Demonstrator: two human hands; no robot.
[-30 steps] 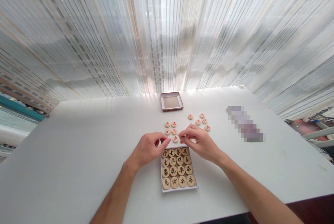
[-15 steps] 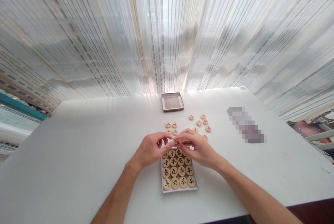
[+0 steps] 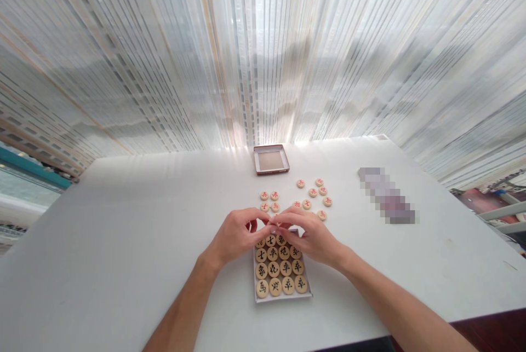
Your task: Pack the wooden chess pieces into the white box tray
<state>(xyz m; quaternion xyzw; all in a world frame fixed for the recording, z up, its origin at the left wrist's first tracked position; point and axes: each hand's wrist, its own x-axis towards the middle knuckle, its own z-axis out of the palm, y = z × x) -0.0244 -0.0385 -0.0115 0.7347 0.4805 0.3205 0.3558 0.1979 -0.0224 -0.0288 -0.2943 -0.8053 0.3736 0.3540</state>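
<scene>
My left hand [image 3: 238,234] and my right hand [image 3: 310,234] meet over the far edge of a shallow open box. Their fingertips pinch a small round Chinese chess piece, now mostly covered by the fingers. Inside the box [image 3: 283,300] lie rows of wooden pieces with black characters, such as a black chess piece [image 3: 285,268]. My right fingers hide part of the top row. Just beyond my hands, pieces with red characters are spread on the table, among them a red chess piece [image 3: 264,196] and another red chess piece [image 3: 306,204].
The white table [image 3: 143,242] reaches back to a striped sheer curtain [image 3: 230,67]. A brown-rimmed box lid [image 3: 271,171] lies open side up behind the red pieces. On the right is a blurred-out flat object [image 3: 386,196], and shelving [image 3: 501,209] stands past the table's right edge.
My right hand has shifted slightly left, and the red character on the held piece is no longer visible. Another red piece now shows beyond my right fingers.
</scene>
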